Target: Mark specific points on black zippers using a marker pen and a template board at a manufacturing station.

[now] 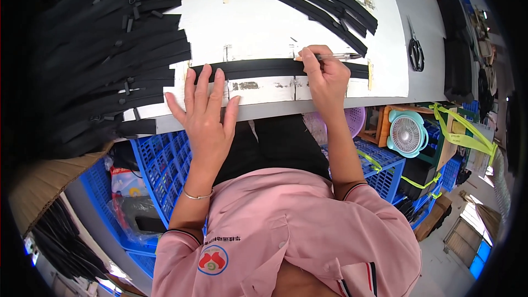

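Strip (264, 69) at twelve o'clock lies under fingertips of my open left hand (205, 109), probably for steadiness; right hand (329, 81) grips pen (344, 55).

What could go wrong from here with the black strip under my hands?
The black strip could shift if the left hand, resting on it, eases off. The pen in the right hand, close to the strip's upper edge, might stray onto the white board.

One fisheye view from the head, steeply down onto the nearby worktop (424, 14)
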`<action>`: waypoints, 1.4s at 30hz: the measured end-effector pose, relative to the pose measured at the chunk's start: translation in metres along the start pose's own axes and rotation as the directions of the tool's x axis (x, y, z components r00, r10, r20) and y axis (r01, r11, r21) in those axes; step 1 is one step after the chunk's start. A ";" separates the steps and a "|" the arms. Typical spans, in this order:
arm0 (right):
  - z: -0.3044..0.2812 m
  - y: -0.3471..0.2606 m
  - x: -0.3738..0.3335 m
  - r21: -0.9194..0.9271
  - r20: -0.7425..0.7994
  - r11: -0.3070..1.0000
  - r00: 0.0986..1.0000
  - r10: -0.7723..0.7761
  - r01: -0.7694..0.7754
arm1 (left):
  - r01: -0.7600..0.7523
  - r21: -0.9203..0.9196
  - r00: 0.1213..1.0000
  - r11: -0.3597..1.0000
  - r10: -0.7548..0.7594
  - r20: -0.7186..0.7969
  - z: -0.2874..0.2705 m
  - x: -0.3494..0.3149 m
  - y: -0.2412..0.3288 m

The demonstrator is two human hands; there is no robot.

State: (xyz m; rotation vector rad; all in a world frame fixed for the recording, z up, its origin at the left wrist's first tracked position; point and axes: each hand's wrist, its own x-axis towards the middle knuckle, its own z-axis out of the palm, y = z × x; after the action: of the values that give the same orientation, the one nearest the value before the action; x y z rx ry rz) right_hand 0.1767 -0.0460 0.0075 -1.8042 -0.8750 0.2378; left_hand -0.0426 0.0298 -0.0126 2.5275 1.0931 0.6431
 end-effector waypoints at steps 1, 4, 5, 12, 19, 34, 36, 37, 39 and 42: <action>0.000 0.004 0.000 0.002 0.014 1.000 1.000 -0.021 0.021 | 0.003 -0.001 1.000 1.000 -0.003 -0.001 0.000 0.000 0.000; 0.001 0.006 0.001 0.017 0.032 0.999 0.999 -0.031 0.030 | 0.007 -0.017 1.000 1.000 -0.007 0.008 0.000 0.001 -0.001; 0.001 0.006 0.001 0.029 0.039 0.999 0.999 -0.022 0.021 | 0.004 -0.016 1.000 1.000 -0.004 0.011 0.000 0.001 -0.001; 0.002 0.005 0.002 -0.052 0.018 0.996 0.997 -0.072 0.073 | 0.025 -0.030 0.999 0.999 -0.024 0.033 -0.001 0.001 0.000; 0.005 0.009 0.001 -0.130 0.003 0.984 0.993 -0.122 0.121 | -0.083 -0.286 0.995 0.955 0.066 -0.070 0.013 0.024 0.033; 0.000 0.018 -0.002 0.067 0.059 0.991 0.991 -0.120 0.116 | -0.122 -0.375 0.985 0.919 0.067 -0.156 0.048 0.056 0.057; 0.000 0.018 -0.002 0.063 0.056 0.989 0.989 -0.135 0.131 | -0.126 -0.373 0.985 0.919 0.070 -0.158 0.049 0.056 0.057; -0.001 0.017 -0.001 0.024 0.073 0.989 0.987 -0.146 0.145 | -0.127 -0.371 0.984 0.920 0.071 -0.162 0.049 0.056 0.057; -0.003 0.016 -0.001 -0.022 0.081 0.987 0.984 -0.156 0.158 | -0.137 -0.380 0.982 0.915 0.076 -0.172 0.050 0.057 0.058; -0.008 0.014 -0.001 -0.016 0.086 0.979 0.976 -0.202 0.204 | -0.135 -0.387 0.983 0.912 0.072 -0.172 0.049 0.057 0.059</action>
State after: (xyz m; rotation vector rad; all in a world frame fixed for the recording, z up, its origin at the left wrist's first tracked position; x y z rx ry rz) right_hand 0.1867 -0.0549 -0.0022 -1.7222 -1.1185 0.1731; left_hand 0.0532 0.0277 -0.0123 2.2191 0.7786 0.9940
